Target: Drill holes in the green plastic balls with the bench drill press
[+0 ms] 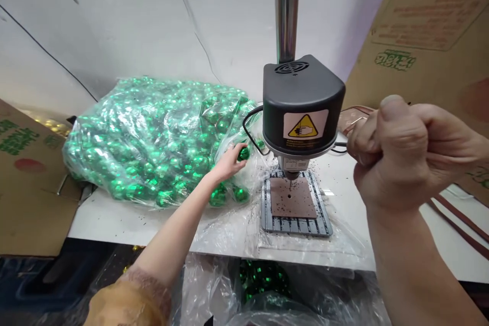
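Note:
My left hand [229, 163] is closed around a shiny green faceted ball [243, 153] at the mouth of a clear plastic bag [153, 137] packed with similar balls. Close up on the right, my right hand [397, 153] makes a fist beside the motor head of a small bench drill press [303, 97]. A dark rod runs from the machine into that fist, which looks wrapped round the lever; most of the lever is hidden. Under the drill bit, a brown board [294, 197] with a small hole lies on the slotted grey base [324, 226], strewn with dark shavings.
A cardboard box [30, 178] stands at the left, and a large carton [431, 25] at the right. Below the table's front edge, green balls [263, 277] lie in clear plastic. Behind the press, a metal column [287, 10] rises before the white wall.

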### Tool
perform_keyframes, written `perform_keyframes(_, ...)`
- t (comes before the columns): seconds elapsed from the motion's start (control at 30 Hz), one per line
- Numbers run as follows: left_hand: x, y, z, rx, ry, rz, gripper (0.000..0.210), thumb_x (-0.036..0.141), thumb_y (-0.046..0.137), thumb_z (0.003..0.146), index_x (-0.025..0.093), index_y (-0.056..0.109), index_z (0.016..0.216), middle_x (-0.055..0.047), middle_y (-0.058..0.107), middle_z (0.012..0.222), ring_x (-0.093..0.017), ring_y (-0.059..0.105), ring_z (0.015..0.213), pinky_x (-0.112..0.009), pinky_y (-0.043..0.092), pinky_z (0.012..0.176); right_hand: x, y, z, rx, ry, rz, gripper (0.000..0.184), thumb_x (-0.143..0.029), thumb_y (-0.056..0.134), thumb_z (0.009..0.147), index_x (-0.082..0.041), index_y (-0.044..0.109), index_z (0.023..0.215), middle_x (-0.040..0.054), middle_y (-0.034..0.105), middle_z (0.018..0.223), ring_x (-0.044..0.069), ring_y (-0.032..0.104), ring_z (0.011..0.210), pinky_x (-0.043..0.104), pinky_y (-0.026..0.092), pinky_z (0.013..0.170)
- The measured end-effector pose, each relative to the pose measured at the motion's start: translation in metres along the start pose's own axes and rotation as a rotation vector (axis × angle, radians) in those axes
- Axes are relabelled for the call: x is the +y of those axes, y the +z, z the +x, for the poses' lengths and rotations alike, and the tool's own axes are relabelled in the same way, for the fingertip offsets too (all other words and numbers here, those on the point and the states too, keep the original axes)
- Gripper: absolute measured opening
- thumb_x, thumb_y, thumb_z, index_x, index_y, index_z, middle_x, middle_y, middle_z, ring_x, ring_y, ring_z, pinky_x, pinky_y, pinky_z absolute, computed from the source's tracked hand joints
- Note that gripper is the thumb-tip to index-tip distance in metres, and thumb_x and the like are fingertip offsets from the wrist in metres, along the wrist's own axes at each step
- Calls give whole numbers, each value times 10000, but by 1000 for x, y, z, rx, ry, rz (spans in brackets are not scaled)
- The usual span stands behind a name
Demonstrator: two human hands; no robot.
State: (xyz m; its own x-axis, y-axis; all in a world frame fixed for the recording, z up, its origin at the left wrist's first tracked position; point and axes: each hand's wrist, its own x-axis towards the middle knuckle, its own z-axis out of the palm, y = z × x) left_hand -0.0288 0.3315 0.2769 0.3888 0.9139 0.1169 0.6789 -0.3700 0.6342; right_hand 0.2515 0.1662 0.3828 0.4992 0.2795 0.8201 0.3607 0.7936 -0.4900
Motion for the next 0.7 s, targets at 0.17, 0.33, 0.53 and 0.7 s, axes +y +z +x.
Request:
perform_keyframes(0.17,18,21,-41,-97,-104,-761,635,547,960,878,242,783,1407,-83,841,1218,-252,820,995,-446,729,957,1,0,0,18,15,9,579,-340,745,1101,-208,466,611,-75,319,570,51,373,503,352,421,577)
perform_keyframes(0.33,28,56,-62,-173,-271,-990,725,640,1052,825,216,801,1358,-101,861,1131,-222,824,848,-390,714,801,3,1,2,16,1,38,571,-356,746,1106,-208,496,615,-80,351,556,50,384,495,337,439,572)
perform_keyframes(0.53,33,82,-68,-197,-227,-871,876,752,1037,818,190,787,1441,-65,837,1057,-143,703,664,-269,507,560,3,1,3,-23,-12,65,601,-371,735,1122,-199,435,630,-83,376,555,44,368,496,321,384,557)
perform_keyframes(0.7,37,96,-72,-208,-177,-801,877,760,1009,840,212,781,1486,-72,847,1195,-110,621,664,-266,485,561,2,2,2,-14,-9,53,603,-381,725,1130,-202,421,641,-82,367,570,43,356,505,316,345,558)
